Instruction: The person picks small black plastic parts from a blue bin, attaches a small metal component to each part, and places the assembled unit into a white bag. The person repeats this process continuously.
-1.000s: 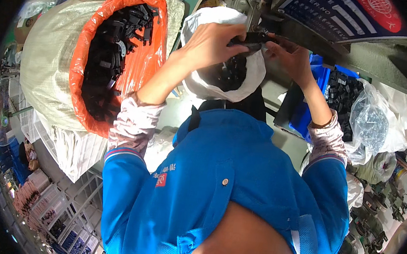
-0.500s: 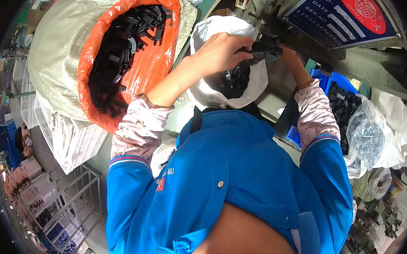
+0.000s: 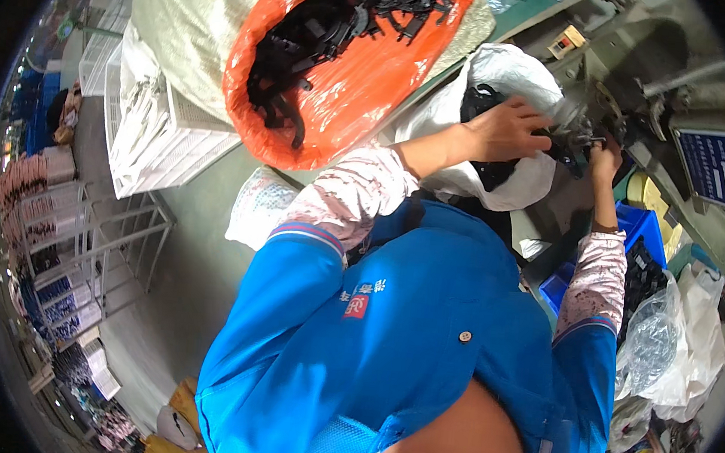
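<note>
My left hand (image 3: 508,134) is over the mouth of a white woven sack (image 3: 528,185), its fingers apart and nothing seen in them. Black plastic parts (image 3: 495,171) lie inside that sack, partly covered by the hand. Farther right, my right hand (image 3: 605,164) is closed at the metal works of a machine (image 3: 594,117). Its fingertips are at a small dark piece that I cannot make out. Left of the sack stands a big pale woven bag (image 3: 181,29) with an orange plastic liner (image 3: 365,97), holding many black plastic parts (image 3: 337,26).
Below my right forearm is a blue bin (image 3: 643,225) of black pieces (image 3: 645,273), with clear plastic bags (image 3: 653,334) beside it. A blue plate (image 3: 719,171) is fixed to the machine. White crates (image 3: 170,158) and a metal rack (image 3: 111,239) stand at left.
My left hand has let go of the black part it held at the machine and drawn back over the sack, fingers spreading. My right hand remains by the machine. The view has swung left.
</note>
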The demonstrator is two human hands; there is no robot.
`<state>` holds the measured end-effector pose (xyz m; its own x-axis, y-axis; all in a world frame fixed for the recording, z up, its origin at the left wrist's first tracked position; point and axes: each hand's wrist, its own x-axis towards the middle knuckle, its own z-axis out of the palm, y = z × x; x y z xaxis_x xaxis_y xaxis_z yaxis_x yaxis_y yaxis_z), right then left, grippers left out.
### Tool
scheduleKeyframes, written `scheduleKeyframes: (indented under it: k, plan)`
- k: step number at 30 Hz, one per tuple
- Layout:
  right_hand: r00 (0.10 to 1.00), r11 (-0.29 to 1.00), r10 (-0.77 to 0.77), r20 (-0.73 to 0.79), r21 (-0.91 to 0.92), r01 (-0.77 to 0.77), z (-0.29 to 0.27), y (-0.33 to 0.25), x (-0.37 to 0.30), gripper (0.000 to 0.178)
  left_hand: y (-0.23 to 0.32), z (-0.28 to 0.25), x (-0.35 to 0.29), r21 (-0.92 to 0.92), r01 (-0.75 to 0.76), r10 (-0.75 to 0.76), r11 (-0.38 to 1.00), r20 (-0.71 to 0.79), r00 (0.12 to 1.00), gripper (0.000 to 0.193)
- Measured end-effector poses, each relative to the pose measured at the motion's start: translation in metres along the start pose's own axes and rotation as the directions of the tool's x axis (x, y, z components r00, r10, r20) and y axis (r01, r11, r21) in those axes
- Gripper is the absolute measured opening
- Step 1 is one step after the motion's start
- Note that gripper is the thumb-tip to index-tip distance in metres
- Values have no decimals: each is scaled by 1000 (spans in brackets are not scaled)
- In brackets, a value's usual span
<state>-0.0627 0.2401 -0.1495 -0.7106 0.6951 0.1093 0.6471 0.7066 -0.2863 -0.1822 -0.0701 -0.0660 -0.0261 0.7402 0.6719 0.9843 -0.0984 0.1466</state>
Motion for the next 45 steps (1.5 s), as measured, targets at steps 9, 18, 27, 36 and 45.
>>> scheduleKeyframes:
  k: [9,18,27,36,45]
  plan:
    - [996,999,39,-85,39,-36,-16,-5,-8,32,-133,-128,-151,584,661,-835,471,52,548,29]
    - [988,749,156,-25,655,-101,-27,0,-22,25,-159,-153,-191,380,707,-743,596,-72,665,30]
    - [958,117,-45,285,953,-278,-141,-116,-96,21,-86,-117,-87,-915,335,-934,224,-103,343,33]
    - [1000,211,-10,-7,978,9,-121,-136,-95,16,40,-16,-19,-584,29,-496,-811,713,496,33]
    - [964,739,-18,-264,646,191,-150,-35,-175,17,109,39,16,-247,12,-215,-969,866,452,38]
